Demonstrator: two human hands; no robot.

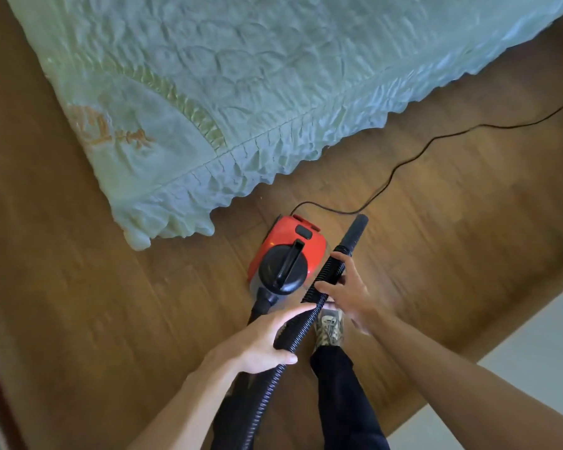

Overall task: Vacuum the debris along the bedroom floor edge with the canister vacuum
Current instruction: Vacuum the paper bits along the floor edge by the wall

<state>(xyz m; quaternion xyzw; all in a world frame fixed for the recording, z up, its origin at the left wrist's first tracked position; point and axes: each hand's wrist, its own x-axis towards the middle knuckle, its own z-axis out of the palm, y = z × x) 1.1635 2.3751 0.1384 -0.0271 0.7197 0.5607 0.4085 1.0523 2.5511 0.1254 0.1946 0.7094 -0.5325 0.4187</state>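
A red canister vacuum with a black lid and handle stands on the wooden floor just off the bed's corner. Its black ribbed hose loops down toward me and back up to a smooth black nozzle end. My left hand grips the hose low down, thumb under it. My right hand holds the hose higher up, near the nozzle cuff, fingers around it. No debris is plain to see on the floor.
A bed with a pale green ruffled cover fills the top of the view. The vacuum's black power cord snakes away to the right. My shoe and dark trouser leg stand beside the hose. A pale floor area begins at the right.
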